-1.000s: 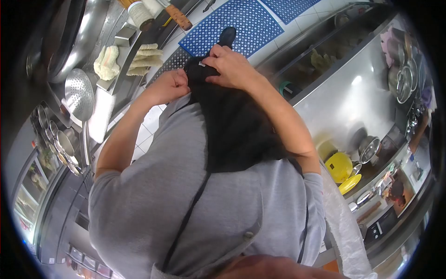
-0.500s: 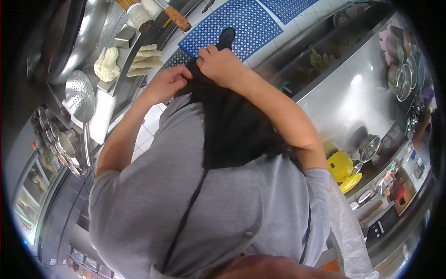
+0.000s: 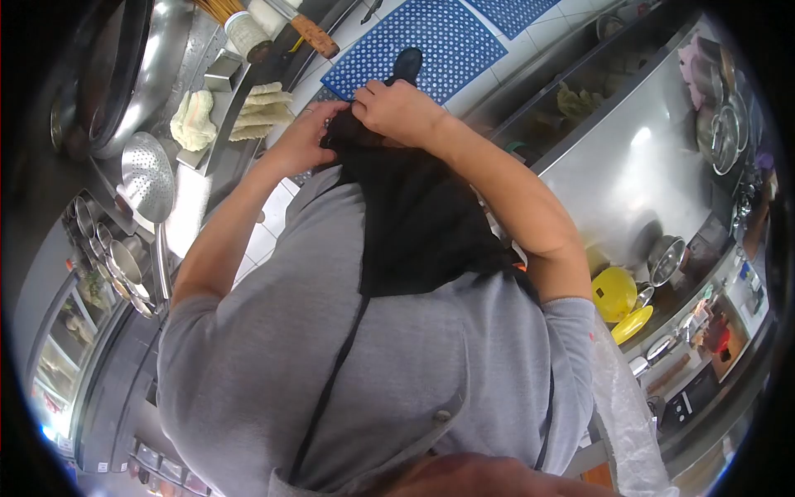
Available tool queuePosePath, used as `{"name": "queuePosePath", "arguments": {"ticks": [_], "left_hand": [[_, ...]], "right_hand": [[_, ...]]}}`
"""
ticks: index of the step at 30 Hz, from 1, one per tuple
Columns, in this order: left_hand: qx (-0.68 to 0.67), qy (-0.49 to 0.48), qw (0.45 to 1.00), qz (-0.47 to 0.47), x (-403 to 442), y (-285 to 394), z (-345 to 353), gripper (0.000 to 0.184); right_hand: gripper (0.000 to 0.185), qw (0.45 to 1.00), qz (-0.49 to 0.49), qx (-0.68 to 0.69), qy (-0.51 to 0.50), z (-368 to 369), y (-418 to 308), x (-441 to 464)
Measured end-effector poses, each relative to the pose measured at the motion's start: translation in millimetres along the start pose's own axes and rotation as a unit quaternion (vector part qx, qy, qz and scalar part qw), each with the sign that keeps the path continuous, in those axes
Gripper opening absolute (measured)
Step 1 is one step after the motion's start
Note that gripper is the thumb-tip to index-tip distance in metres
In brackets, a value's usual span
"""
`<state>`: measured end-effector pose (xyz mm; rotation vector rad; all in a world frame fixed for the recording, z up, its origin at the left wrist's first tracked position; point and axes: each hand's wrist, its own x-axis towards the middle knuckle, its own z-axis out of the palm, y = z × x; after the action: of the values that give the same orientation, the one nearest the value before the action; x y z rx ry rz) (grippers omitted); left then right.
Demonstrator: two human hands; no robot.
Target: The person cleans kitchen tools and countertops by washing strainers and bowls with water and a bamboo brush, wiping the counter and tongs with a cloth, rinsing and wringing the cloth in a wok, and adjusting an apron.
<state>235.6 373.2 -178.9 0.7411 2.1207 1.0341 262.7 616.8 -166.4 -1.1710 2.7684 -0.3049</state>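
Note:
My right hand [image 3: 399, 113] is closed, its fingertips pinching the black apron [image 3: 422, 224] near waist height. Beside it my left hand [image 3: 305, 137] lies against the apron's left edge. Its thumb and fingers are spread apart, and the fingertips come close to those of my right hand. Bunched dark cloth shows between the two hands; exactly what the right fingertips pinch is partly hidden. The apron hangs over a grey shirt [image 3: 397, 356], and a dark shoe [image 3: 407, 65] shows beyond it.
Left, a perforated skimmer [image 3: 147, 178], folded cloths [image 3: 193, 120] and a wooden-handled tool [image 3: 315, 37] lie by the cooking station. Right, a steel counter [image 3: 621, 157] bears strainers [image 3: 667, 259] and yellow bowls [image 3: 614, 294]. Blue mats [image 3: 447, 50] cover floor tiles.
My left hand has moved slightly up toward my right fingertips, and its curled fingers have spread from the thumb. My right hand has barely moved. The view has shifted slightly.

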Motion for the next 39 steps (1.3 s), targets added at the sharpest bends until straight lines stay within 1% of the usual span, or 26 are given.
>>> {"name": "queuePosePath", "arguments": {"ticks": [1, 3, 4, 7, 10, 12, 15, 16, 18, 19, 20, 23, 24, 27, 28, 31, 32, 35, 36, 38, 39], "left_hand": [[-0.001, -0.012, 1.0, -0.026, 1.4, 6.0, -0.7, 0.081], [-0.003, -0.034, 0.996, -0.077, 5.1, 20.9, -5.1, 0.082], [0.003, -0.033, 0.997, -0.074, 5.5, 25.4, -5.8, 0.082], [0.028, -0.029, 0.998, -0.055, 2.0, 33.8, -7.1, 0.081], [0.077, -0.02, 0.997, -0.011, -1.4, 38.9, -6.7, 0.076], [0.118, -0.009, 0.993, 0.02, -2.0, 42.9, -4.2, 0.07], [0.178, -0.001, 0.982, 0.066, 0.5, 37.7, 1.3, 0.065], [0.201, -0.012, 0.976, 0.079, 1.3, 39.5, 0.3, 0.063], [0.248, -0.032, 0.963, 0.106, 5.7, 46.4, -6.1, 0.06], [0.26, -0.045, 0.959, 0.103, 7.5, 49.1, -8.3, 0.059], [0.272, -0.06, 0.955, 0.101, 9.0, 51.9, -10.3, 0.059], [0.301, -0.081, 0.944, 0.109, 16.1, 59.0, -12.2, 0.057], [0.309, -0.083, 0.94, 0.115, 18.9, 60.6, -11.7, 0.057], [0.301, -0.096, 0.94, 0.13, 26.3, 60.0, -10.8, 0.056], [0.295, -0.099, 0.942, 0.124, 27.1, 62.3, -10.7, 0.055], [0.279, -0.101, 0.949, 0.109, 30.0, 68.6, -11.1, 0.052], [0.273, -0.099, 0.951, 0.106, 28.5, 68.5, -10.2, 0.051], [0.258, -0.088, 0.957, 0.096, 24.1, 71.2, -7.9, 0.049], [0.254, -0.084, 0.959, 0.094, 23.3, 73.3, -7.5, 0.048], [0.254, -0.118, 0.958, 0.061, 22.5, 80.8, -10.8, 0.045], [0.253, -0.134, 0.957, 0.043, 23.0, 83.5, -13.6, 0.043]], "right_hand": [[0.042, 1.0, 0.003, -0.013, 0.008, -0.8, -0.6, 0.9], [0.053, 1.0, 0.01, 0.016, -0.016, -3.4, -0.6, 0.6], [0.059, 0.999, 0.013, 0.03, -0.029, -4.8, -0.2, 0.6], [0.057, 0.995, 0.018, 0.097, -0.016, 0.1, 7.9, -7.6], [0.055, 0.981, 0.064, 0.181, 0.015, 4.9, 10.3, -16.9], [0.055, 0.966, 0.094, 0.241, -0.007, 10.2, 11.9, -22.1], [0.054, 0.937, 0.113, 0.328, -0.044, 29.1, 19.1, -27.4], [0.053, 0.926, 0.115, 0.356, -0.057, 28.8, 21.7, -28.0], [0.049, 0.862, 0.128, 0.488, -0.056, 25.0, 36.2, -36.0], [0.047, 0.822, 0.133, 0.551, -0.054, 22.5, 41.4, -40.1], [0.039, 0.818, 0.158, 0.551, -0.051, 25.4, 44.5, -43.8], [0.032, 0.855, 0.192, 0.482, -0.024, 34.9, 39.5, -49.7], [0.029, 0.84, 0.224, 0.494, 0.031, 40.2, 32.3, -48.7], [0.025, 0.853, 0.291, 0.425, 0.086, 28.2, 17.6, -36.3], [0.024, 0.864, 0.28, 0.408, 0.096, 25.9, 14.3, -33.4], [0.022, 0.87, 0.269, 0.398, 0.109, 17.6, 3.9, -32.1], [0.02, 0.873, 0.255, 0.392, 0.139, 18.5, -1.1, -33.1], [0.018, 0.884, 0.232, 0.376, 0.153, 19.8, -6.4, -33.7], [0.017, 0.874, 0.242, 0.391, 0.158, 18.6, -8.0, -34.0], [0.015, 0.853, 0.262, 0.42, 0.166, 3.3, -11.8, -32.5], [0.015, 0.858, 0.248, 0.416, 0.169, -2.7, -12.2, -31.4]]}}
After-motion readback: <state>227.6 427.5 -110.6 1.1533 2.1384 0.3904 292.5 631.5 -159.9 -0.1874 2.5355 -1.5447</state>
